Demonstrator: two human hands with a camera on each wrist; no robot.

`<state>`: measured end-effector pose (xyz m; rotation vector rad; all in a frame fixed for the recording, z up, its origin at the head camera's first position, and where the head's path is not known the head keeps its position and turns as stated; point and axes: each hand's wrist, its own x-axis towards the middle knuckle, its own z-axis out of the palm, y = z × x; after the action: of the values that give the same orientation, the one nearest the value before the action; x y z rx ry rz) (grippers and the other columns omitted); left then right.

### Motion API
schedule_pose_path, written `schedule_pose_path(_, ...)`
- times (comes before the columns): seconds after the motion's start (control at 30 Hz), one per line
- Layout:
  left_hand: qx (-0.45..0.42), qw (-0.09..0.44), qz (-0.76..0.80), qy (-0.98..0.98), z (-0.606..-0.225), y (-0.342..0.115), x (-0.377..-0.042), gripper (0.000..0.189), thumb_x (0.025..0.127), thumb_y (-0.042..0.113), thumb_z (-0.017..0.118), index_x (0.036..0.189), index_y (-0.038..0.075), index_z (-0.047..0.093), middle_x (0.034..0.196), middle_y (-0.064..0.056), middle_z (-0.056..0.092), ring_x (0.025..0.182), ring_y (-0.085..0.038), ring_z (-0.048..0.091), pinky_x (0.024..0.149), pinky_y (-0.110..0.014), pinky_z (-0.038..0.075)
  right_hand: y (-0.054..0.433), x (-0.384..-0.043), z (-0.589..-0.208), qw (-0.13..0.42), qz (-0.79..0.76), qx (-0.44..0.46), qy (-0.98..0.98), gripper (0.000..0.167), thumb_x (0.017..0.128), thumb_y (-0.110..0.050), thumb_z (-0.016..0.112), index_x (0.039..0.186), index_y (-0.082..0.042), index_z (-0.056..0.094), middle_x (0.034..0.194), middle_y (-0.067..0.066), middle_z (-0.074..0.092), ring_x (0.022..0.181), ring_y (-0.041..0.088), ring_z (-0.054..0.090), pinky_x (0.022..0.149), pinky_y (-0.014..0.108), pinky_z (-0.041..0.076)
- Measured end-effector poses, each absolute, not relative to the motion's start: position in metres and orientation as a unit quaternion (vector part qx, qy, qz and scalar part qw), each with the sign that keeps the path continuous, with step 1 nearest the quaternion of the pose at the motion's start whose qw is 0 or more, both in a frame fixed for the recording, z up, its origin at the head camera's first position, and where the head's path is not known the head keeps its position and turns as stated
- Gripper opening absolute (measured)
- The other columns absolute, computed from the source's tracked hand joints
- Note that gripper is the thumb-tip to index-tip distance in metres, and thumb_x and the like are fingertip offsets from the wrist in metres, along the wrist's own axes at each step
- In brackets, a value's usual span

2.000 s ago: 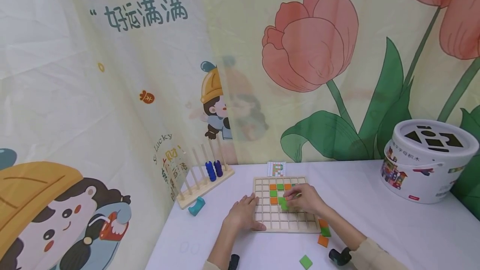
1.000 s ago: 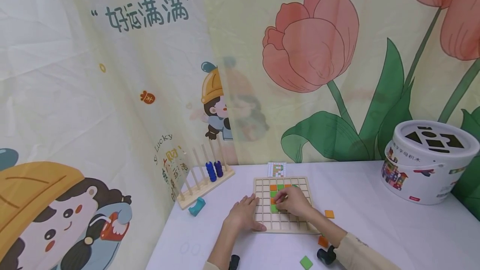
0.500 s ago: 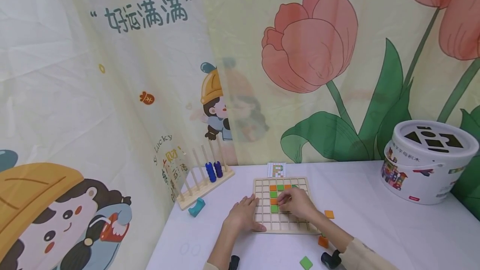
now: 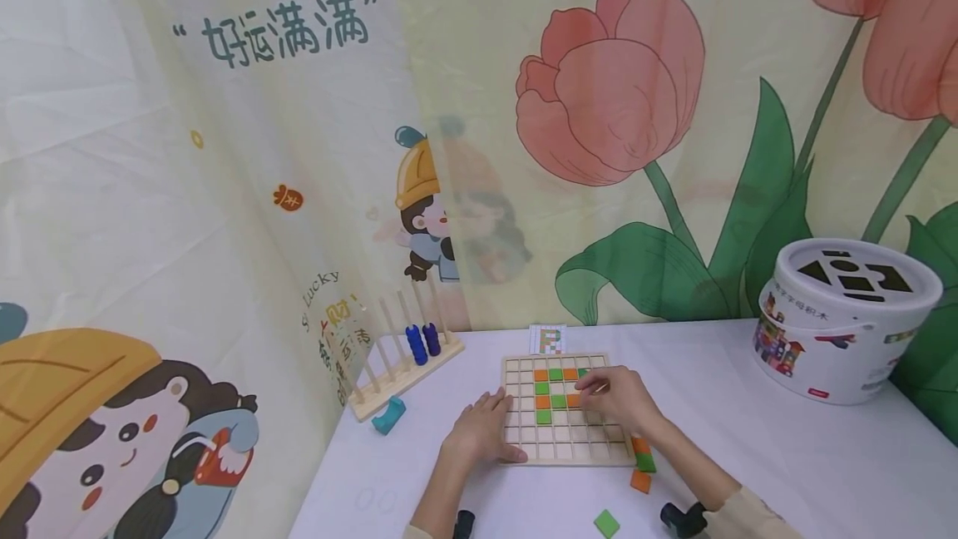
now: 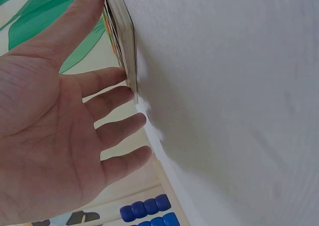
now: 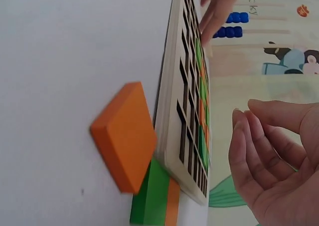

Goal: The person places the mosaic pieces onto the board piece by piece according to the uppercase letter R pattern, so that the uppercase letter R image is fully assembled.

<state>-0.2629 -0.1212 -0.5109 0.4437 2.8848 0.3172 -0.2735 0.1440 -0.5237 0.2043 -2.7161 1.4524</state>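
A wooden grid board (image 4: 524,443) lies on the table with orange and green square tiles in several cells, among them a green tile (image 4: 558,402) and an orange tile (image 4: 573,401) side by side. My left hand (image 4: 481,429) rests at the board's left edge, fingers spread and thumb near the front corner; in the left wrist view its fingertips touch the board's side (image 5: 125,41). Over the board's right half is my right hand (image 4: 619,399), fingers loosely bent toward the thumb. In the right wrist view, no tile shows between that right hand's fingertips (image 6: 239,118).
Loose tiles lie right of the board: an orange tile (image 4: 639,482), a green tile (image 4: 645,462) and, nearer me, another green tile (image 4: 607,524). A pattern card (image 4: 548,338) lies behind the board. A peg abacus (image 4: 407,373), teal piece (image 4: 389,415) and white bucket (image 4: 846,331) stand around.
My right hand, which was low over the middle of the board, has moved right, uncovering a green and an orange tile in the third row. The left hand has stayed in place.
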Motion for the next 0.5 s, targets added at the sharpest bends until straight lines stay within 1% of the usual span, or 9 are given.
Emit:
schedule_pose_path(0.2, 0.15, 0.1, 0.105, 0.978, -0.513, -0.123, -0.265, 0.1, 0.073, 0.052, 0.092, 0.153, 0.007, 0.051, 0.163, -0.012, 0.043, 0.151, -0.035, 0.038, 0.122, -0.056, 0.035, 0.161, -0.269, -0.521, 0.026, 0.465, 0.037, -0.884, 0.014, 0.089, -0.008, 0.082, 0.102, -0.01, 0.079, 0.086, -0.002, 0.07, 0.081, 0.017, 0.064, 0.069, 0.028, 0.057)
schedule_pose_path(0.33, 0.15, 0.1, 0.105, 0.978, -0.513, -0.123, -0.265, 0.1, 0.073, 0.052, 0.092, 0.153, 0.007, 0.051, 0.163, -0.012, 0.044, 0.151, -0.036, 0.038, 0.122, -0.056, 0.035, 0.174, -0.266, -0.523, 0.037, 0.454, 0.036, -0.89, 0.013, 0.089, -0.01, 0.081, 0.103, -0.011, 0.079, 0.086, -0.003, 0.071, 0.083, 0.017, 0.065, 0.07, 0.028, 0.057)
schedule_pose_path(0.5, 0.15, 0.102, 0.108, 0.977, -0.514, -0.122, -0.265, 0.1, 0.073, 0.051, 0.092, 0.153, 0.006, 0.051, 0.163, -0.012, 0.044, 0.151, -0.036, 0.038, 0.122, -0.057, 0.035, 0.192, -0.261, -0.527, 0.048, 0.444, 0.041, -0.894, 0.014, 0.089, -0.008, 0.08, 0.102, -0.009, 0.079, 0.087, -0.002, 0.072, 0.083, 0.017, 0.066, 0.067, 0.027, 0.057)
